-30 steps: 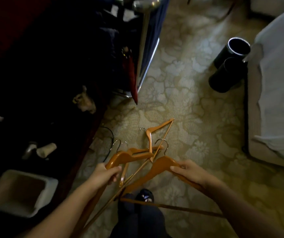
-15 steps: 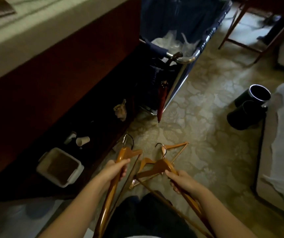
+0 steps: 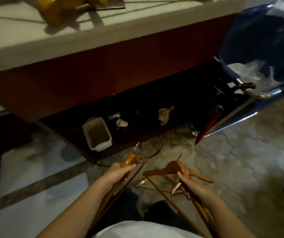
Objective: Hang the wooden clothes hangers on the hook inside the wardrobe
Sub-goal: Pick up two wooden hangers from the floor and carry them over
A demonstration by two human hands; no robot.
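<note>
Head view: the left hand [image 3: 119, 172], at 7 o'clock from frame centre, has its grip closed around the shoulder of a wooden hanger [image 3: 131, 160] whose metal hook [image 3: 137, 146] points toward 12 o'clock. The right hand [image 3: 190, 185], at 5 o'clock, has its grip closed on the arm of a second wooden hanger [image 3: 169, 169]; its hook [image 3: 178, 152] rises toward 12 o'clock. More hangers [image 3: 199, 177] lie just beneath that one, touching it, over the patterned carpet [image 3: 240, 169]. At 11 o'clock from the left hand, a white tray [image 3: 96, 133] and a paper cup [image 3: 122, 123] sit on a dark shelf under the desk [image 3: 69, 40]. A blue cart [image 3: 261, 48] stands at 2 o'clock. The wardrobe hook is not visible
</note>
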